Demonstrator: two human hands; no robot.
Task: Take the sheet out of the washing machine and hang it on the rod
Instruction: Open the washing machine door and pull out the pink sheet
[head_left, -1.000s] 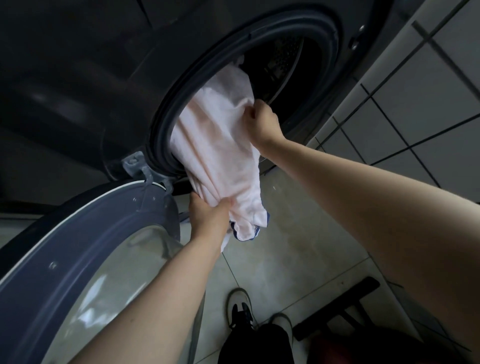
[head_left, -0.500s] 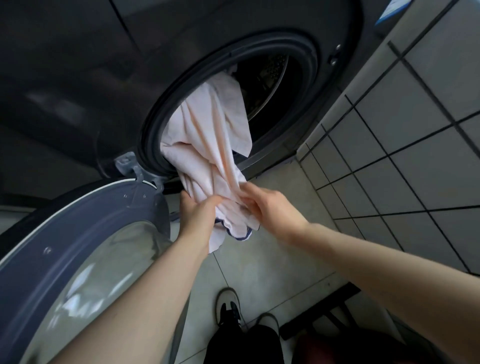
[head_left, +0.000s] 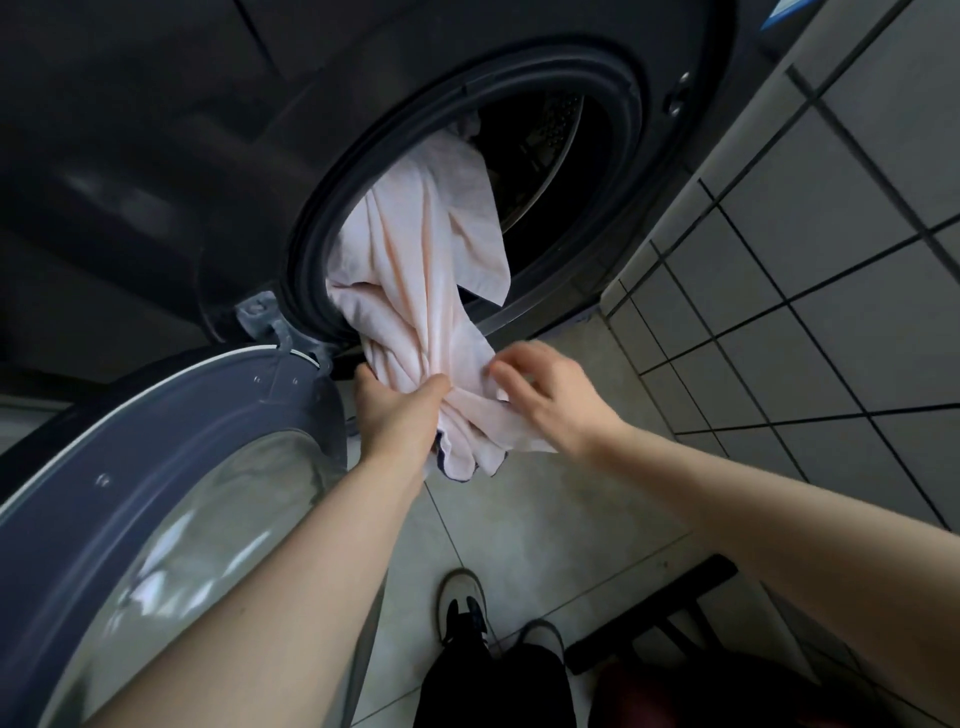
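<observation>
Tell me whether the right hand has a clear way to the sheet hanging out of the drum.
Probably yes: the right hand is open beside the sheet, fingers apparently brushing it, with nothing between them.

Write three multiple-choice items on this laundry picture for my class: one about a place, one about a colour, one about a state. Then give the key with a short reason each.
1. Where is the upper part of the sheet?
A. On the floor
B. Inside the drum opening of the washing machine
C. Over a rod

2. What colour is the sheet?
A. Pale pink
B. Dark green
C. Bright yellow

3. How does the washer door stand?
A. Shut
B. Removed
C. Swung open

Key:
1 B, the cloth trails out of the round opening.
2 A, it is pale pink, with a dark trim at the bottom edge.
3 C, the door hangs open beside the left hand, which grips the sheet, while the right hand touches it with spread fingers.
</observation>
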